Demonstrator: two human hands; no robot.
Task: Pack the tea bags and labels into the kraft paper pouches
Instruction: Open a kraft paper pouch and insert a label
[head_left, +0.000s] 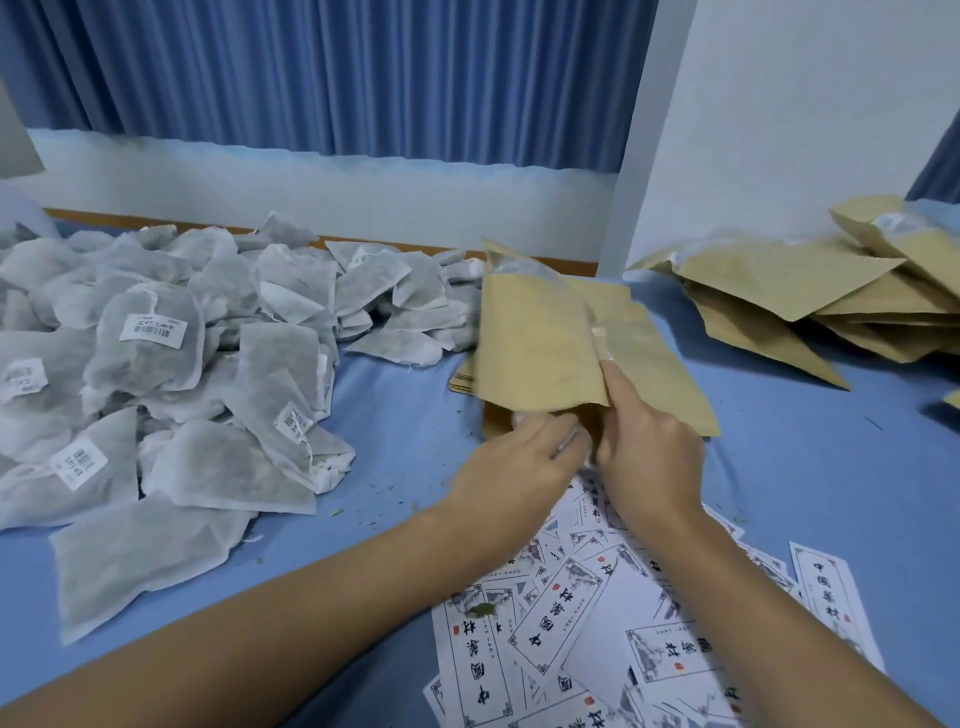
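The left hand (519, 457) is curling round a white mesh tea bag (524, 417) and feeding it into the near mouth of the brown kraft paper pouch (540, 343). The right hand (649, 441) is pinching that mouth's edge, thumb on top, holding it open.

My read: the bag is only partly in, so the right hand should be keeping the mouth wide while the left is sliding the bag in flat, or the mesh may be catching on the lip. Whether a label is inside, I cannot tell.

The pouch is lying over a stack of flat kraft pouches (660, 358) in the middle of the blue cloth-covered tabletop (405, 415). Printed white paper labels (561, 629) are fanning out along the near edge, a heap of grey-white tea bags (156, 338) is filling the left side, and a pile of kraft pouches (805, 291) is sitting at the far right corner.
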